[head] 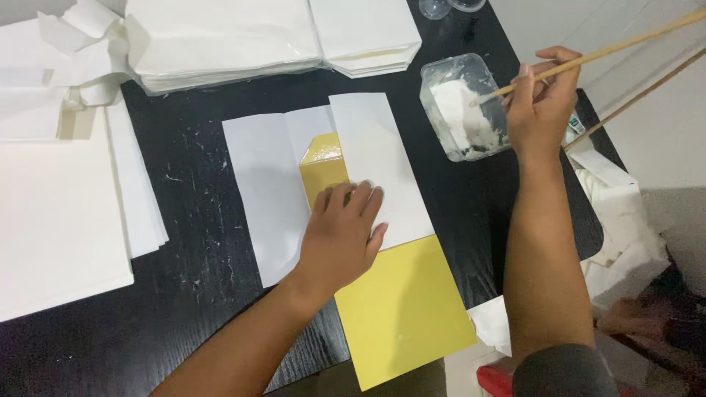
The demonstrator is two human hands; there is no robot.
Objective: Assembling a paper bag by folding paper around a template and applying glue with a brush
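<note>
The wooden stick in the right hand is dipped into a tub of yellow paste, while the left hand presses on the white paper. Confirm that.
Not quite: the head view shows white paste, not yellow. The rest holds: the right hand dips the wooden stick into the clear tub, and the left hand presses on the white paper.

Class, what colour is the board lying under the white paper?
Yellow board, seen in the head view, beneath the white paper.

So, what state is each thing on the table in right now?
White sheet: partly folded over the yellow board, pressed flat.
Yellow board: flat, lower end uncovered, overhanging the table edge.
Paste tub: open, lidless, holding white paste.
Stick: tip dipped in the paste.
Left hand: palm down on the sheet.
Right hand: closed round the stick.
</note>
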